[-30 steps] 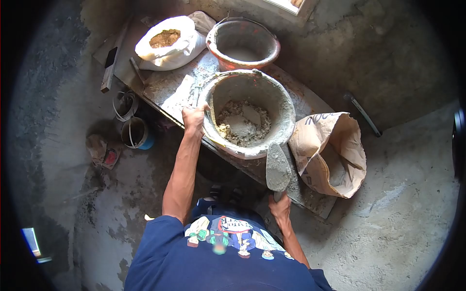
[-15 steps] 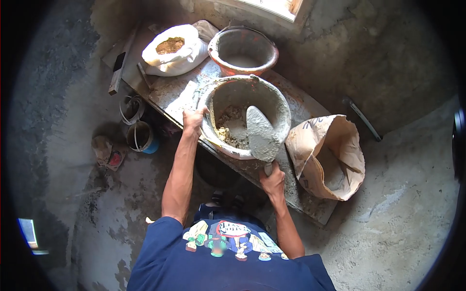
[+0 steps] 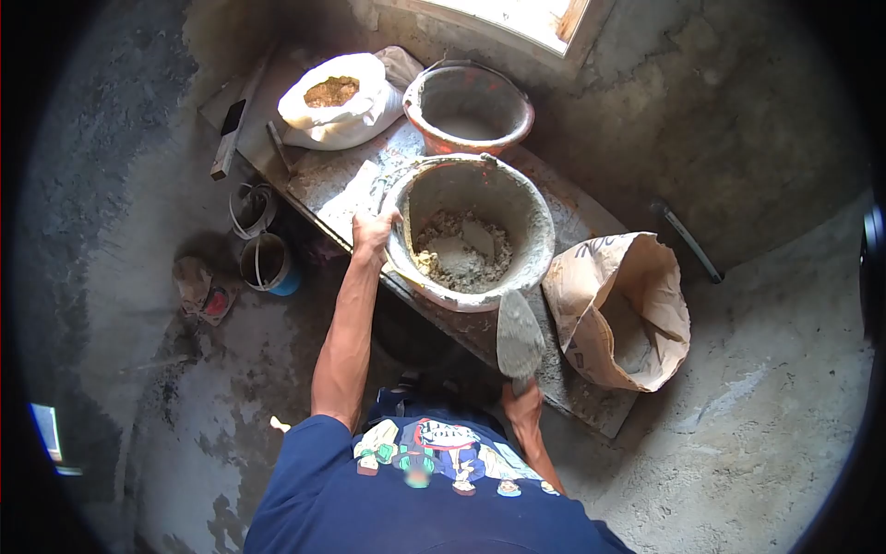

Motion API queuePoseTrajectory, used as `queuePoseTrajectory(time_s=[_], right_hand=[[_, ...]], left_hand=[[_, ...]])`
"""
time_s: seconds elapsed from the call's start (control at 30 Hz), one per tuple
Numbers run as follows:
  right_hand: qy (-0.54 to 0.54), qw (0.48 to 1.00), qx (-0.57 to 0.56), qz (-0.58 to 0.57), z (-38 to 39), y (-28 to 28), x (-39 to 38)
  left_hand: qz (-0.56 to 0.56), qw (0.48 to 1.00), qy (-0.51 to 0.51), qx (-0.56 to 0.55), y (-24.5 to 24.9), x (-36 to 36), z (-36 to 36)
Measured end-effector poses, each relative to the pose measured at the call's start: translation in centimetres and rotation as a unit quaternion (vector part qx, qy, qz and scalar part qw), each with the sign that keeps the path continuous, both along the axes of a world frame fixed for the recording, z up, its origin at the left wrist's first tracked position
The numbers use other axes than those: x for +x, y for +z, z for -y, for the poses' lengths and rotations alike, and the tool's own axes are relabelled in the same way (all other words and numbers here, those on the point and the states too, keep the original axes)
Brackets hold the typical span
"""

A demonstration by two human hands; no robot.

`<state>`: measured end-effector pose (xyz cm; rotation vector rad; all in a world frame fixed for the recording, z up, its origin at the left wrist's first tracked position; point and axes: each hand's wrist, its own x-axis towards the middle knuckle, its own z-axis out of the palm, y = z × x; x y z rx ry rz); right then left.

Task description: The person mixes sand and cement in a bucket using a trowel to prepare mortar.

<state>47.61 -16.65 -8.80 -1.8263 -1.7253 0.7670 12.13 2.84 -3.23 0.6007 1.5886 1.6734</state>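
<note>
My left hand point(image 3: 374, 231) grips the left rim of a mortar-coated bucket point(image 3: 531, 208) that stands on a board. Inside it lies crumbly grey mix point(image 3: 484, 263) with a paler, smoother lump on top and some yellowish material at the left. My right hand point(image 3: 523, 403) is closed around the handle of a trowel point(image 3: 520, 334). Its grey blade points up toward the bucket's lower right rim, outside the opening. An open brown paper sack point(image 3: 591, 300) stands just right of the bucket and trowel.
Behind are a second, reddish bucket point(image 3: 517, 129) and a white sack point(image 3: 365, 120) of brown sand. The board point(image 3: 595, 411) ends at the lower right. Small pails point(image 3: 286, 280) stand on the floor at left. A long bar point(image 3: 692, 242) leans near the wall.
My right hand has drawn the trowel back and down, out of the bucket toward my body. Grey mix that lay on the blade now rests in the bucket. My left hand stays on the rim.
</note>
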Motion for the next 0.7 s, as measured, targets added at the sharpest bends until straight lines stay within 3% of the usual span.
queuePoseTrajectory(time_s=[0.07,0.17,0.23,0.3,0.4,0.43,0.53,0.7], right_hand=[[0.0,1.0,0.017,0.008,0.6,0.8,0.9],[-0.057,0.996,-0.062,0.006,1.5,3.7,1.4],[-0.029,0.995,0.093,-0.031,0.8,3.4,1.8],[-0.002,0.99,0.128,-0.054,-1.6,7.4,0.4],[0.083,0.957,-0.106,-0.258,-3.9,12.6,-0.8],[0.084,0.956,-0.106,-0.259,-3.9,13.0,-0.9],[0.039,0.841,-0.252,-0.477,-3.9,14.3,-1.8],[0.056,0.862,-0.308,-0.398,-5.3,13.5,-2.5]], left_hand=[[0.012,1.0,0.004,-0.012,1.3,0.5,0.5],[0.015,0.999,-0.011,-0.033,0.5,-0.1,0.2],[0.026,0.999,-0.014,-0.021,0.8,0.2,0.4],[0.036,0.999,-0.017,-0.01,1.1,0.3,0.4],[0.023,1.0,-0.016,-0.014,0.7,0.1,0.4],[0.026,0.999,-0.014,-0.017,0.7,0.1,0.4],[0.029,0.999,-0.014,-0.013,0.4,0.0,0.1],[0.014,1.0,-0.012,-0.015,0.2,0.0,0.3]])
